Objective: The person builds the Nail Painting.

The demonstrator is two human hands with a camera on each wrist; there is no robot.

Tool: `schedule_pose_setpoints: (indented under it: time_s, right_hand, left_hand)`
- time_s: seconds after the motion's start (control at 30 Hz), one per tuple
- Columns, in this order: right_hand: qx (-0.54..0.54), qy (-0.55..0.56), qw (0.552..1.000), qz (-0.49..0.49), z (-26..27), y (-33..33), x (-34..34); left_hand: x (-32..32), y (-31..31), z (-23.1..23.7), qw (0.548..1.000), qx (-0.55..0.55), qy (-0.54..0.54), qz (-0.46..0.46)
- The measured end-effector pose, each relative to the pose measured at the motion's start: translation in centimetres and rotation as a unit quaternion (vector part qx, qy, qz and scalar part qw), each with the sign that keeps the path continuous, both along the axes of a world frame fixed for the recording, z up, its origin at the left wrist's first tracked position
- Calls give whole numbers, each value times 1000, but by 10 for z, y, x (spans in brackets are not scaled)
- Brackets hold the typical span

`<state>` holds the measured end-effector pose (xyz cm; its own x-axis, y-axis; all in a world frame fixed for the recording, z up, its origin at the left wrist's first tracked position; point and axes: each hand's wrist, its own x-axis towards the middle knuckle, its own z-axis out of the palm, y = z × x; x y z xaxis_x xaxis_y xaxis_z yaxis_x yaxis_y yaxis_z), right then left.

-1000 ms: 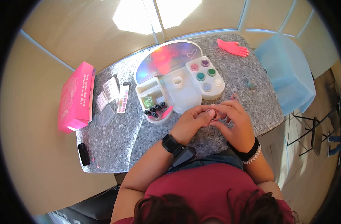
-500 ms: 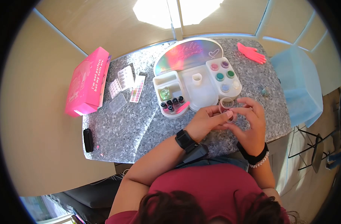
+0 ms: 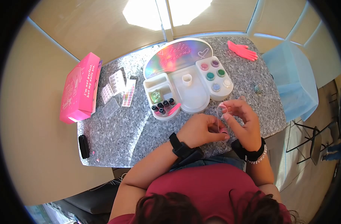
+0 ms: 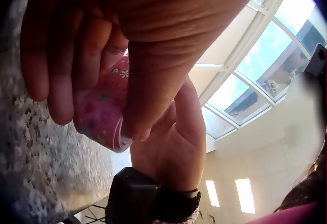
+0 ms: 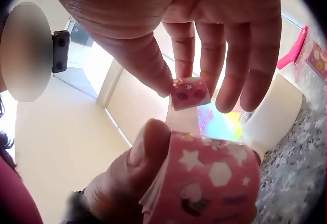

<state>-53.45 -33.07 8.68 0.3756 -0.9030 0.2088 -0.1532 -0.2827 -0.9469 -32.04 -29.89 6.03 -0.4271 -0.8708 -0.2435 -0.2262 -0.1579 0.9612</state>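
Note:
In my left hand (image 3: 200, 130) I hold a roll of pink nail foil (image 5: 214, 178), a thin film printed with stars, flowers and small pictures. The thumb presses on its edge while the fingers curve behind. My right hand (image 3: 247, 121) pinches the foil's free end (image 5: 189, 93) between thumb and finger, its other fingers extended. A clear strip (image 3: 218, 117) runs from the roll up to that pinch. Both hands are near the front edge of the table, just before a white nail station (image 3: 189, 106) with a shiny "Hello Gorgeous" back panel (image 3: 174, 56).
Dark-capped bottles (image 3: 161, 106) and a pink stick (image 3: 174, 109) sit in the station's left side; glitter pots (image 3: 210, 75) fill its right. A pink glove (image 3: 243, 51) and small jar (image 3: 258, 88) lie right. Left are a pink box (image 3: 79, 89), clear case (image 3: 117, 81) and sticker sheet (image 3: 129, 93).
The hands were close together around the foil roll. My right hand has drawn the free end up and away, and the strip now stretches between the hands. The head view shifts slightly.

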Motion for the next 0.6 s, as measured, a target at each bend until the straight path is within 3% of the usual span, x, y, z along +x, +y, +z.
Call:
schedule_pose_setpoints:
  time_s: [0.23,0.3,0.33,0.4,0.53,0.6]
  right_hand:
    - [22,-36,998,-47,-5,-5,-11]
    - [38,-86,994,-58,-7,-5,-19]
    - [38,-86,994,-58,-7,-4,-21]
    - [27,-7,1000,1,-5,-2,-23]
    - [-8,47,994,98,6,8,-4]
    - [-74,92,988,101,3,7,-1]
  left_hand:
    - [3,-3,-7,994,-11,71,88]
    - [3,-5,-3,965,-24,173,195]
    - [4,-7,-3,965,-24,173,195]
    - [5,-10,-2,921,4,286,265]
    - [3,-9,-3,917,20,317,243]
    - [0,-5,2,956,-39,204,208]
